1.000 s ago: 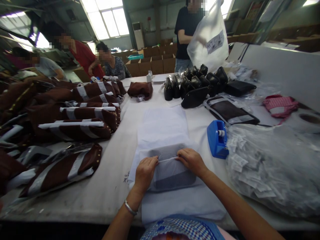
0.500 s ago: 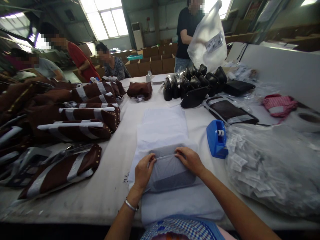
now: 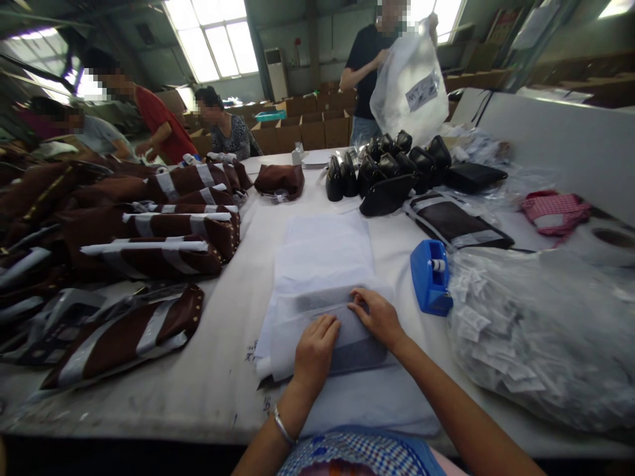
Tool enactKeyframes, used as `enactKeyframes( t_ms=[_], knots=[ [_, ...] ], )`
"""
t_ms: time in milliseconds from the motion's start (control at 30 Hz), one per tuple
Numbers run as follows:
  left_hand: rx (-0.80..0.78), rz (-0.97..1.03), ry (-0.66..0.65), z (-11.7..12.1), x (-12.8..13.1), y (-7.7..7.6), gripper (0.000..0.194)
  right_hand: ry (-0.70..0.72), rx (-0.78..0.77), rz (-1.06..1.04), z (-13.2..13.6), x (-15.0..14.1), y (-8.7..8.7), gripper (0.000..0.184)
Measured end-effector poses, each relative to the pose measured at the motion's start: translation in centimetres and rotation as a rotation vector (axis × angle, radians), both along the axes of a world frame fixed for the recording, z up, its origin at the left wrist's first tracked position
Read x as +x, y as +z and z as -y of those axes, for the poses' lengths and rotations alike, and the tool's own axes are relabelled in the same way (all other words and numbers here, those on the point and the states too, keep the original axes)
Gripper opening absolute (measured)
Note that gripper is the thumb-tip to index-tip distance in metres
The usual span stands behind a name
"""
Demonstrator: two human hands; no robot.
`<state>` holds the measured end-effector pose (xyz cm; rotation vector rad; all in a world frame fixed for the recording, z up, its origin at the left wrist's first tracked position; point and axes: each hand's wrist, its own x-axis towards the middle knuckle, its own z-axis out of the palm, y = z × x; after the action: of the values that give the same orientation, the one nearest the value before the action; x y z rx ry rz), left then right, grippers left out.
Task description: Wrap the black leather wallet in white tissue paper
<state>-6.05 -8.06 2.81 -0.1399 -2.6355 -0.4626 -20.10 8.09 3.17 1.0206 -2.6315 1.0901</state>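
In front of me a flat dark item [image 3: 358,355] lies wrapped in thin white tissue paper [image 3: 290,337], its dark shape showing through. My left hand [image 3: 316,352] rests on the wrapped item, fingers stretched out side by side and pressing the paper. Thumb and fingers of my right hand [image 3: 376,319] are pinched on the tissue's folded edge near the top of the item. More white paper sheets [image 3: 325,248] are spread beyond and beneath it. A blue tape dispenser [image 3: 430,277] stands to the right of my right hand.
Brown bags [image 3: 149,254] with wrapped parts crowd the left side. Small black bags [image 3: 389,185] stand at the back, near a flat dark bag [image 3: 456,220]. A clear plastic bag of white packets [image 3: 536,337] fills the right. Across the table a person holds a large plastic bag [image 3: 409,92].
My left hand has let go of the tissue edge and moved right and down, now lying on the wrapped item. My right hand stays nearly in place. The person opposite has shifted the plastic bag.
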Motion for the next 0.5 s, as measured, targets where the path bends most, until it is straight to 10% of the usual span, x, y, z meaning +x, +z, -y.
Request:
enactKeyframes(
  t_ms=[200,500],
  knots=[
    [-0.167,0.154,0.088,-1.0,0.1,-0.7,0.053,-0.086,0.058,-0.123,-2.4,-1.3,-0.6,0.022],
    [-0.237,0.150,0.059,-0.1,-0.2,-1.9,0.059,-0.442,-0.088,-0.005,-12.6,-0.5,0.2,0.028]
  ],
)
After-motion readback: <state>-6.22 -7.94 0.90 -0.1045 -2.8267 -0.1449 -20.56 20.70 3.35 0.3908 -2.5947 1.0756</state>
